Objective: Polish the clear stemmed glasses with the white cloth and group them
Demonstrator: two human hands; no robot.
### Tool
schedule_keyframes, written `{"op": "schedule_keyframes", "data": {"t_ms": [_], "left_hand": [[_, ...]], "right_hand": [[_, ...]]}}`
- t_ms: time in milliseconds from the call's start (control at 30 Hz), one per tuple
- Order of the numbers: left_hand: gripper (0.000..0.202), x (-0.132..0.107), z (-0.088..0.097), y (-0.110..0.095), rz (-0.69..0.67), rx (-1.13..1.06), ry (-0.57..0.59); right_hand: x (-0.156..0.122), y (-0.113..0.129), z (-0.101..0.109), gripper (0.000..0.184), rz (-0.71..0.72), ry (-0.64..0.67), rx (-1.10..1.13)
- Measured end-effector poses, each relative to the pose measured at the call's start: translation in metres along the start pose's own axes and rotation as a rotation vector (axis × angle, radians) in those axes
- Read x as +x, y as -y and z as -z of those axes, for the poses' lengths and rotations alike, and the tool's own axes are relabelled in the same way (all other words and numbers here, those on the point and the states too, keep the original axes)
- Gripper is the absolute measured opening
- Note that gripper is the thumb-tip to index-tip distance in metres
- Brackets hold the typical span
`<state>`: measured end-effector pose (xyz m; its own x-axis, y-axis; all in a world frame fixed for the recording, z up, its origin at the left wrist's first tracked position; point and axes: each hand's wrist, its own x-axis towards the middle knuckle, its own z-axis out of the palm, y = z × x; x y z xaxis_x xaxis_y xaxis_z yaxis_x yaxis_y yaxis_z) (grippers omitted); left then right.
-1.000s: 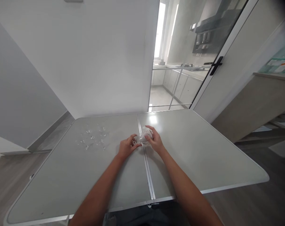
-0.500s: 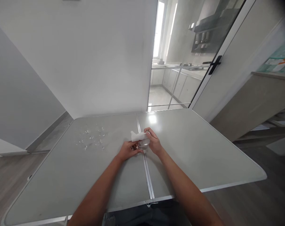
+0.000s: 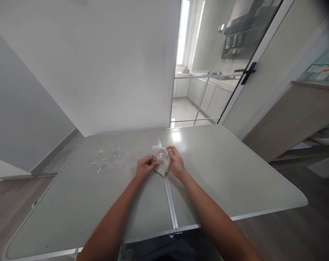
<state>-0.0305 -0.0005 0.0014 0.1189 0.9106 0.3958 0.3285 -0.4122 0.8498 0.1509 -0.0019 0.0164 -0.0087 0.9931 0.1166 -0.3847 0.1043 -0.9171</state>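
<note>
Over the table's middle seam, my left hand (image 3: 146, 166) pinches a clear, rounded glass piece (image 3: 160, 156) at its left side; its exact kind cannot be made out. Behind and beneath the glass spreads a white cloth (image 3: 162, 169), with one corner hanging down toward me. My right hand (image 3: 176, 163) is closed on the cloth's right edge, thumb on top. Whether the right fingers also press the glass through the cloth is hidden. Farther left on the table lie several small, clear, shiny glass-like pieces (image 3: 105, 158), too transparent to tell their shape.
The pale folding table (image 3: 235, 181) has a metal seam (image 3: 170, 203) down its middle and a metal rim. A white wall (image 3: 120, 72) stands against its far side. Beyond the right part is a glass door with a black handle (image 3: 248, 73). A wooden shelf (image 3: 295, 116) stands at the right.
The cloth, bunched over the glass before, is now spread out behind and under it. My left hand has shifted slightly left and up, and the glass now faces up on the cloth.
</note>
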Motion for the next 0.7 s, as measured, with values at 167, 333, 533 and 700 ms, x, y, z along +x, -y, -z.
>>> {"op": "schedule_keyframes", "data": {"t_ms": [167, 333, 533, 700], "left_hand": [[0.043, 0.005, -0.001, 0.004, 0.19, -0.195, -0.022], [0.044, 0.004, -0.002, 0.007, 0.133, -0.016, -0.008], [0.04, -0.004, 0.0, 0.01, -0.198, 0.331, 0.118], [0.038, -0.008, -0.001, 0.008, -0.219, 0.226, 0.134]], "right_hand": [[-0.008, -0.004, 0.005, 0.032, 0.279, 0.006, -0.439], [-0.008, 0.003, 0.007, 0.029, 0.581, 0.39, -0.835], [-0.002, 0.008, 0.009, 0.023, 0.592, 0.385, -0.891], [-0.001, 0.014, 0.01, 0.03, 0.21, 0.144, -0.436]]}}
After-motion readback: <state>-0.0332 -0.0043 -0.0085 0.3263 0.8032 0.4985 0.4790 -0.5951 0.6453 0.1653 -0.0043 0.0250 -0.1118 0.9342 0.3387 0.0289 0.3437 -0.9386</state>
